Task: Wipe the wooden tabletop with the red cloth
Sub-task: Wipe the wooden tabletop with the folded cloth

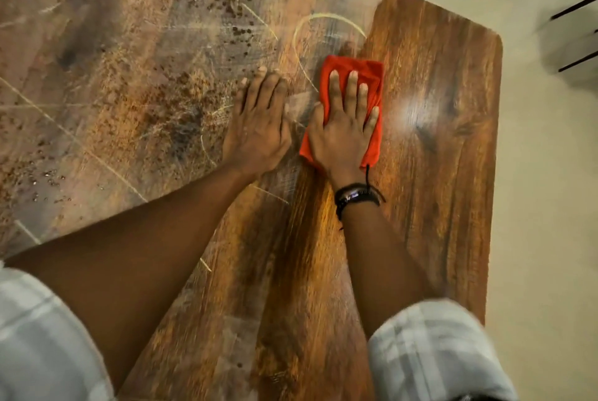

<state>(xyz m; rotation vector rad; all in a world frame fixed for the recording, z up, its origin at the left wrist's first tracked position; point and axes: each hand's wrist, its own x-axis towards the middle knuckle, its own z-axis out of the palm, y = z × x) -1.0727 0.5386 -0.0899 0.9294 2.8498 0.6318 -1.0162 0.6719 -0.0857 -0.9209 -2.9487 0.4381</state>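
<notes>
The wooden tabletop (437,148) fills most of the head view; its right part is dark, glossy wood grain. My right hand (344,122) lies flat, fingers spread, pressing a folded red cloth (372,73) onto the table near its centre right. A dark band circles that wrist. Just to the left, my left hand (259,128) rests palm down on the surface with its fingers together, holding nothing. The two hands are a small gap apart.
The left and far part of the table (113,77) is dull grey-brown, with brown specks, smears and pale curved scratch lines. The table's right edge (495,174) borders a cream floor (543,206). Dark furniture legs (576,9) show at the upper right.
</notes>
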